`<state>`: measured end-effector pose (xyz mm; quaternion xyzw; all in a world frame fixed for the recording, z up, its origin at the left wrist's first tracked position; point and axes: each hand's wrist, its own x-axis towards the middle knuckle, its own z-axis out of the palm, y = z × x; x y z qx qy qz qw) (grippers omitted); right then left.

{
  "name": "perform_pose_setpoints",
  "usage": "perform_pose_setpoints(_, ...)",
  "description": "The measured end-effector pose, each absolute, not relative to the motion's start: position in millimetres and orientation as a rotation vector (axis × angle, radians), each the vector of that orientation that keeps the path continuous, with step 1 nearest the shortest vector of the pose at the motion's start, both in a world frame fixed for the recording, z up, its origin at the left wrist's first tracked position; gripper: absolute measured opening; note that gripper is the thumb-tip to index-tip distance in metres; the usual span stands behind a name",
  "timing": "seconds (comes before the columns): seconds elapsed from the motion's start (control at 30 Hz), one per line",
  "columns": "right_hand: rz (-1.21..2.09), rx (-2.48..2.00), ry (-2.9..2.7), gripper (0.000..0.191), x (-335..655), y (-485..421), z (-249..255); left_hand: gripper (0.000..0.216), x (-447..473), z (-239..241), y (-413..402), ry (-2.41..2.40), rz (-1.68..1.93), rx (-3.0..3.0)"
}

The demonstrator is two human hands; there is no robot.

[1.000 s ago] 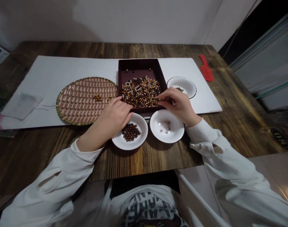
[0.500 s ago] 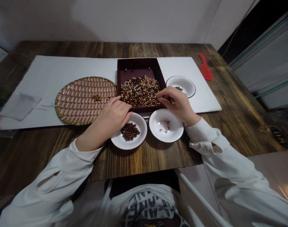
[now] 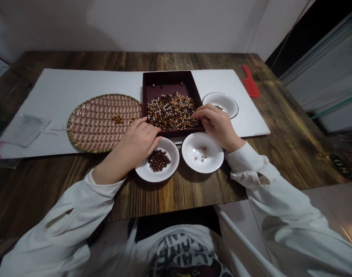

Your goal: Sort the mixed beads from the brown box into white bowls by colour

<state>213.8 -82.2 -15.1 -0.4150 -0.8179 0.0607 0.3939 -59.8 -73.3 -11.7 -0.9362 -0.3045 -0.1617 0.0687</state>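
Note:
A dark maroon box (image 3: pixel 172 132) holds a heap of mixed round beads (image 3: pixel 171 109) in brown, yellow, cream and black. My left hand (image 3: pixel 139 140) lies with its fingers stretched over the box's front left corner, above the edge of a white bowl (image 3: pixel 173 163) of dark brown beads (image 3: pixel 159 160). My right hand (image 3: pixel 215 123) hovers at the box's right wall, fingers bent and drawn together; whatever lies between the fingertips is hidden. Below it stands a second white bowl (image 3: pixel 190 161) with several pale beads (image 3: pixel 204 153).
Left of the box, a woven oval tray (image 3: pixel 92 127) bears a few yellow-brown beads (image 3: pixel 117 119). Behind my right hand stands a third white bowl (image 3: pixel 229 102). A red comb-shaped tool (image 3: pixel 250 82) lies at the right, and a clear plastic bag (image 3: pixel 25 130) at the left on the white board (image 3: pixel 63 82).
My right hand has shifted slightly right and its fingers have drawn closer together, the thumb now less visible. My left hand stays in place.

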Motion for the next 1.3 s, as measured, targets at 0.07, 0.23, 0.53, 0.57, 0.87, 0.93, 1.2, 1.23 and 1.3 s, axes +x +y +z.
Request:
perform_pose_setpoints(0.07, 0.144, -1.048, -2.069, 0.029, 214.2, -81.8, -15.7, 0.032, -59.8, -11.5, -73.3, -0.919, -0.472, -2.815)
perform_pose_setpoints(0.23, 0.090, -1.042, -2.086, 0.031, 214.7, -81.7, -16.1, 0.033, -59.8, -11.5, -73.2, -0.911, -0.438, -2.805)
perform_pose_setpoints(0.53, 0.026, -1.138, -2.074, 0.032, 213.5, -83.4, -14.5, 0.029, -60.0, -10.8, -72.6, -0.934, -0.458, -2.852)
perform_pose_setpoints(0.57, 0.029, -1.139, -2.077, 0.032, 213.4, -83.5, -14.4, 0.029, -60.1, -10.9, -72.5, -0.942, -0.466, -2.857)
perform_pose_setpoints(0.87, -0.010, -1.128, -2.071, 0.031, 213.4, -83.0, -14.6, 0.031, -60.4, -11.7, -71.7, -0.960, -0.454, -2.867)
perform_pose_setpoints(0.93, -0.004, -1.133, -2.069, 0.031, 213.7, -82.7, -14.9, 0.031, -60.5, -11.7, -71.7, -0.951, -0.459, -2.866)
perform_pose_setpoints(1.2, -0.002, -1.188, -2.011, 0.032, 215.2, -82.0, -16.3, 0.030, -59.8, -10.1, -73.7, -0.937, -0.459, -2.844)
perform_pose_setpoints(1.23, -0.011, -1.193, -1.994, 0.032, 215.2, -82.3, -16.2, 0.030, -59.8, -10.1, -73.8, -0.939, -0.459, -2.847)
perform_pose_setpoints(1.3, -0.028, -1.206, -1.956, 0.034, 215.2, -83.0, -16.2, 0.030, -59.9, -10.2, -73.7, -0.950, -0.469, -2.857)
